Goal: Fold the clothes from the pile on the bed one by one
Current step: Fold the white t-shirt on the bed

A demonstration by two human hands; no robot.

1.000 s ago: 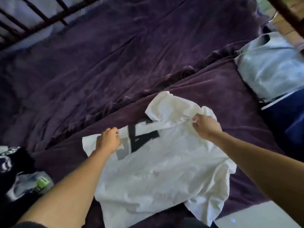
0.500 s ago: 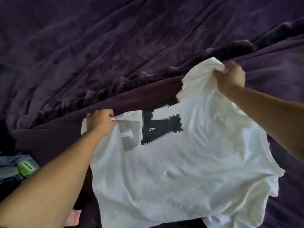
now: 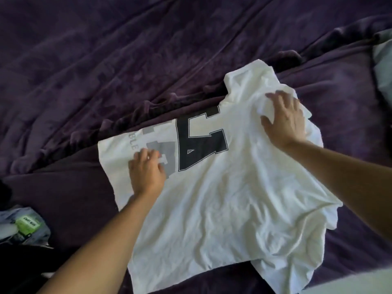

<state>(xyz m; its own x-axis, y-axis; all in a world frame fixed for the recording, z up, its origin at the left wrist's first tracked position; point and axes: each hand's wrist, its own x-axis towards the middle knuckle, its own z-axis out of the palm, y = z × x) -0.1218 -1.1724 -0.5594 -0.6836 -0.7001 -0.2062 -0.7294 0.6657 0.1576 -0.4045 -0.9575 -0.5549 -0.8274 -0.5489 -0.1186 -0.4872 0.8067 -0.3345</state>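
A white T-shirt (image 3: 222, 198) with large black and grey printed letters lies spread on the purple blanket (image 3: 127, 60). My left hand (image 3: 146, 170) rests flat on its left part, fingers straight over the grey print. Over the shirt's upper right part, near a sleeve, my right hand (image 3: 284, 122) is spread wide with fingers straight, pressing the cloth. The shirt's lower right corner is rumpled and folded under.
A grey garment with a green label (image 3: 25, 228) lies at the left edge. A pale grey cloth (image 3: 384, 68) shows at the right edge. A white surface (image 3: 356, 283) is at the bottom right corner.
Both hands have let go of the shirt's edges and now lie flat on it. The shirt has been laid down and spread wider on the blanket.
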